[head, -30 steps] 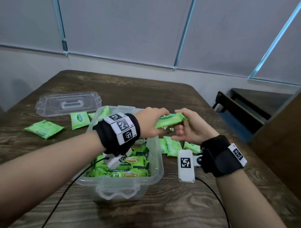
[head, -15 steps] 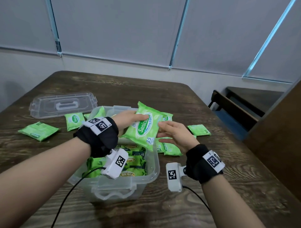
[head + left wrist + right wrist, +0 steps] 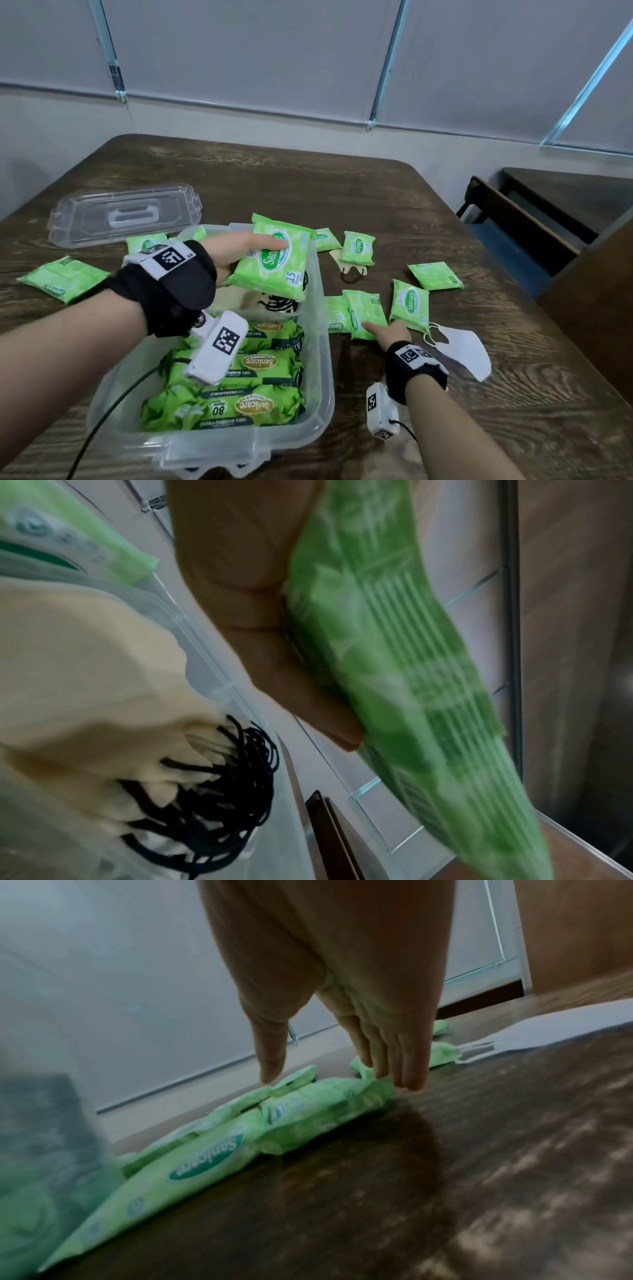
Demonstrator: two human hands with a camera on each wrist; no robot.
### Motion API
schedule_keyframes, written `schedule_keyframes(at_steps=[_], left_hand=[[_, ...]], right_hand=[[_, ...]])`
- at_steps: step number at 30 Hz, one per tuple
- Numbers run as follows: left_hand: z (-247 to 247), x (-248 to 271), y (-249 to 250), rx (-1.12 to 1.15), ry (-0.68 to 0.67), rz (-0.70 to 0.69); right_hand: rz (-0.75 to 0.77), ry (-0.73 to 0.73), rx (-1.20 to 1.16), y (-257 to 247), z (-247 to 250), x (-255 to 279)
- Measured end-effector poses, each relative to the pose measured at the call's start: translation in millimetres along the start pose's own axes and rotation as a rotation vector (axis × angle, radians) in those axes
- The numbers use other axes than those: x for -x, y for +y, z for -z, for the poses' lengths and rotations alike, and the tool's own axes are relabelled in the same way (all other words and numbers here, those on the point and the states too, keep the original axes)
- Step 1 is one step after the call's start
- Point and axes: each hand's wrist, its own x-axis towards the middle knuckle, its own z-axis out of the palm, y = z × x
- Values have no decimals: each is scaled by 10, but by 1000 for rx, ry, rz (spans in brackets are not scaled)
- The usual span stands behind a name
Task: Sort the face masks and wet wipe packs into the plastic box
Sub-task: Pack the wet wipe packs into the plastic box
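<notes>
Left hand fingers pinching wipe pack above box for drop-in; right hand fingers spread, reaching pack just ahead

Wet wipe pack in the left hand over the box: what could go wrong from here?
1. The left hand holds the wet wipe pack by one edge; the grip looks shallow, so it might slip.
2. It may land on the beige masks, mixing the sorts.
3. The right hand reaches overlapping small packs, so it may drag a neighbour.
</notes>
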Motion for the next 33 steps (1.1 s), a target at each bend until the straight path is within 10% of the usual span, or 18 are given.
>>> schedule_keyframes(at_steps=[9,16,24,33], left_hand=[[-98,-258,-81,-8,-13,-23],[-53,-70,-44,31,7,-94],[-185,232,57,65,-162,-122],[-349,135,89,144,-196,-157]], right_hand=[[-125,-93,-230,13,-86,-284],[1120,693,-409,-168,322,441],[1523,613,-424,-463,434,871],[1320,342,-467,-1017,507,1149]])
